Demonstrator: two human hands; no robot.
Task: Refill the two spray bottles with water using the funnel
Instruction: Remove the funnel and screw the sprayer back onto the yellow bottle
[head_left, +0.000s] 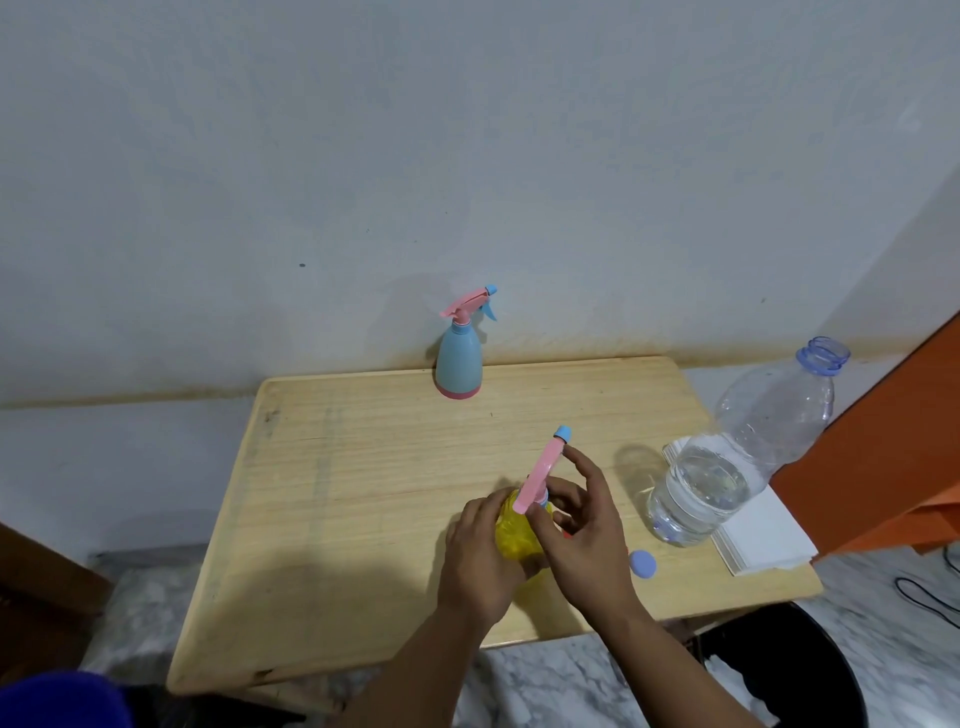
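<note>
Yellow plastic shows between both hands: the yellow spray bottle (511, 538) stands on the table (332, 519) toward its near edge, right of the middle. The left hand (480, 558) wraps the bottle's body from the left, clasping it. The right hand (582, 530) curls its fingers around the neck under the pink spray head (540, 475), whose blue nozzle tip points up and away toward the far edge; the index finger lies loose beside the head.

Just right of the right hand a small blue cap (642, 564) lies flat on the wood, near the table's near-right corner. Beyond it, close to the right edge, the open clear water bottle (727, 457) stands partly filled, resting on a stack of white napkins (763, 540) that reaches that edge.

At the middle of the far edge, against the wall (467, 156), the blue spray bottle (459, 364) stands upright with its pink trigger head screwed on, well apart from the hands.

Bare wood fills the whole left half of the table and the strip between the two spray bottles. A dark bin (779, 670) sits on the floor below the near-right corner.
</note>
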